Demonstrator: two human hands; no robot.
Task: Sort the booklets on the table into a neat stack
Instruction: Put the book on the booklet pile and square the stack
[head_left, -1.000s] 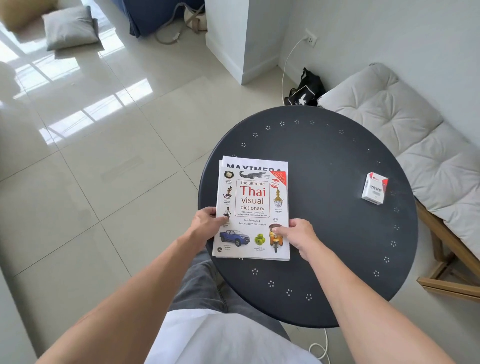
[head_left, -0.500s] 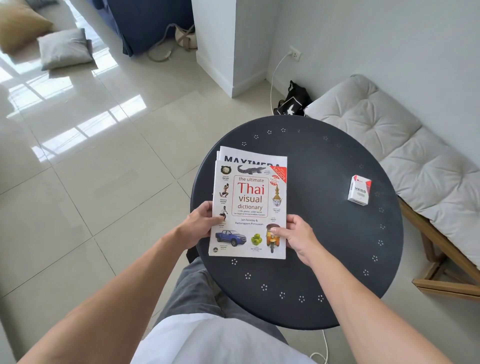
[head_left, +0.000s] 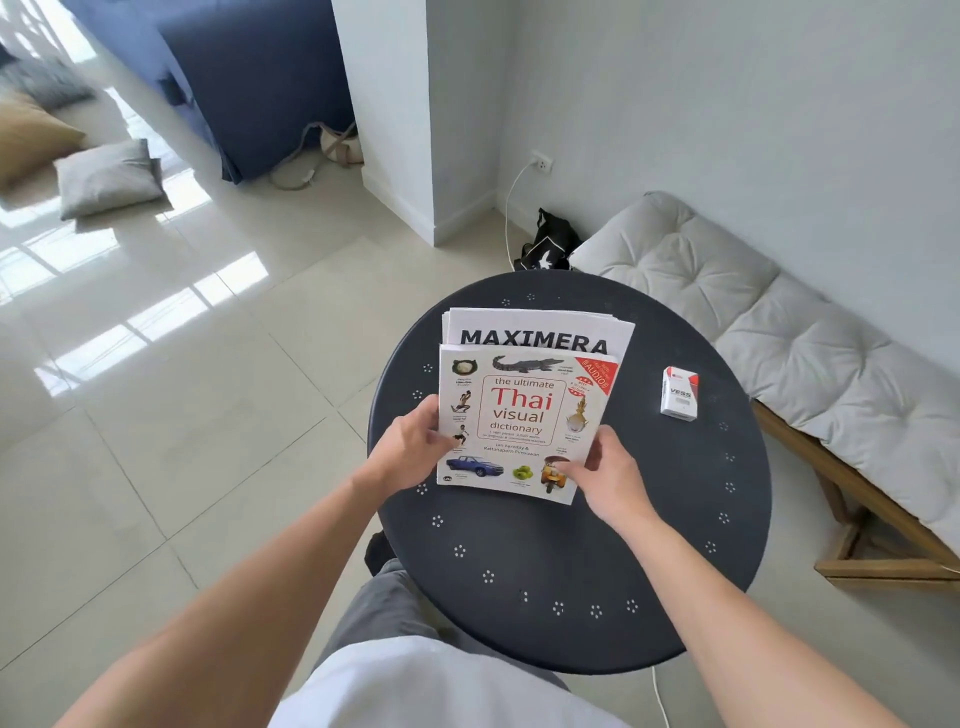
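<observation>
The round dark desk (head_left: 597, 545) is carrying the whole workload, with the booklets gathered on its far left part. The larger MAXIMERA booklets (head_left: 535, 332) are lying at the bottom, their top edges slightly fanned and projecting beyond the Thai visual dictionary (head_left: 519, 421), which is sitting on top. The left hand (head_left: 410, 447) is clamping the left edge of the pile, thumb over the dictionary cover. The right hand (head_left: 605, 467) is gripping the lower right corner, thumb pressing the cover. A small white carton (head_left: 679, 392) is standing well apart to the right.

The step in hand appears to be squaring the pile. The next move is likely calling for pushing the lower booklets flush at their fanned top edges while both hands are keeping the side edges aligned.
</observation>
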